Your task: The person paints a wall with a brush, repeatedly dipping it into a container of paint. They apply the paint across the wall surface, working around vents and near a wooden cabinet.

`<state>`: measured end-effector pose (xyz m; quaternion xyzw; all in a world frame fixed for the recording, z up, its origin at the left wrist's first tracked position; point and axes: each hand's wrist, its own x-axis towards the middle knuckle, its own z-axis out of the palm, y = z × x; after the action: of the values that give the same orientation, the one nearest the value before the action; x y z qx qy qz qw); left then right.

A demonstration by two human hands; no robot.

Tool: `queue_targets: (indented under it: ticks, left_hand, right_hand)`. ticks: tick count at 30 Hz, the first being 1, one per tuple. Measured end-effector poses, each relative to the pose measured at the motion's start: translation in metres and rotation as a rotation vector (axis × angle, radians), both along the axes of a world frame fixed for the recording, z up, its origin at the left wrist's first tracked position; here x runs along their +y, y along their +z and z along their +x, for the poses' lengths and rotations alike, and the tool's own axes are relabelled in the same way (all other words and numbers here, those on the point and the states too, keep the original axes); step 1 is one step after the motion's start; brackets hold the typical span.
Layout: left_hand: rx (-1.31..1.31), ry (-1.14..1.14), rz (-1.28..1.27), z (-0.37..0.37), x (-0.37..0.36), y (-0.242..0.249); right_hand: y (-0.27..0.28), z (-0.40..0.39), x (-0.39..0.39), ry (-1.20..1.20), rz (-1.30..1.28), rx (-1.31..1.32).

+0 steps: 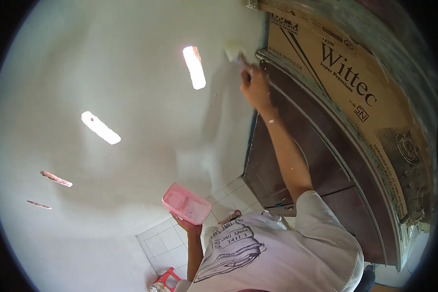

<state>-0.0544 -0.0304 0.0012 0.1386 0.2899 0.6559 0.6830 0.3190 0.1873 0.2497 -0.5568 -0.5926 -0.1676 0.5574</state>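
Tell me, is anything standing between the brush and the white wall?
Nothing visible does. The right hand holds the brush with its bristles against the wall, beside the door frame.

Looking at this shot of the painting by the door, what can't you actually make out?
Head view, the only one:
- Pink tray: its contents are hidden, since only the underside and rim show.
- Left hand: mostly covered by the tray.
- Brush: pale bristles blur into the white wall; the handle is buried in the right hand.
- Red object: cut off by the bottom edge.
- Cardboard over the door: small print too tiny to read.
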Motion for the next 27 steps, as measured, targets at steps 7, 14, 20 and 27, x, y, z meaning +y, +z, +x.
queue_targets:
  ticks: [7, 14, 20, 27]
  left_hand:
    - [-0.108, 0.064, -0.032, 0.002, 0.0, -0.004]
    - [-0.04, 0.018, -0.034, 0.005, 0.009, 0.006]
    - [-0.043, -0.011, 0.014, 0.012, 0.006, 0.003]
    - [-0.054, 0.069, 0.002, 0.013, -0.005, -0.003]
  right_hand:
    - [-0.254, -0.005, -0.011, -0.001, -0.544, 0.024]
    - [-0.089, 0.024, -0.019, -0.025, -0.652, -0.034]
    - [-0.02, -0.008, -0.026, 0.12, -0.04, 0.113]
    - [-0.252, -0.03, -0.028, 0.053, -0.546, 0.18]
